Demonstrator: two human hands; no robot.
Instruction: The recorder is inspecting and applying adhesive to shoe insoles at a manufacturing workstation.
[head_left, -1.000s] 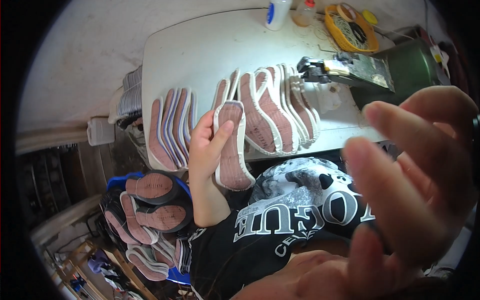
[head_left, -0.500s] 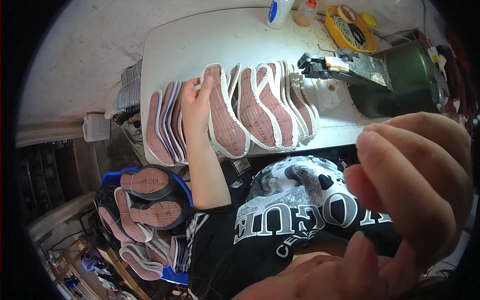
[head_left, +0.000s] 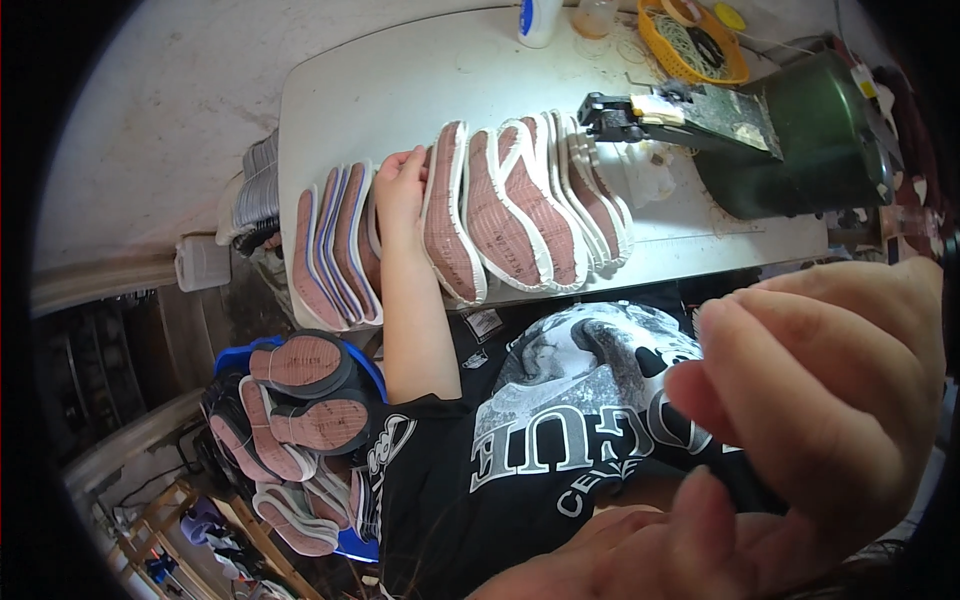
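Observation:
My left hand [head_left: 400,195] reaches between two rows of sole-shaped shoe pieces. Its fingers are bent together at the left edge of a brown-faced, white-rimmed shoe piece [head_left: 452,225]. Whatever lies between those fingers is hidden. This piece leans beside several similar shoe pieces [head_left: 510,215] on its right. To the left of the hand stand other shoe pieces [head_left: 320,240], some with blue lines along their rims. My right hand [head_left: 810,390] is raised large and close at the right, fingers curled and drawn together. Anything inside it cannot be made out.
A black clamp-like machine arm [head_left: 690,115] juts over the white table [head_left: 400,90] from a green machine body [head_left: 820,140]. Behind it are a yellow basket [head_left: 690,50] and a white bottle [head_left: 540,20]. A blue tub [head_left: 365,375] with bundled soles [head_left: 300,360] stands lower left.
The white-rimmed shoe piece has shifted right against its neighbours and tilted more edge-on. My left thumb no longer shows on its face. My right hand stays raised; the whole view has shifted slightly.

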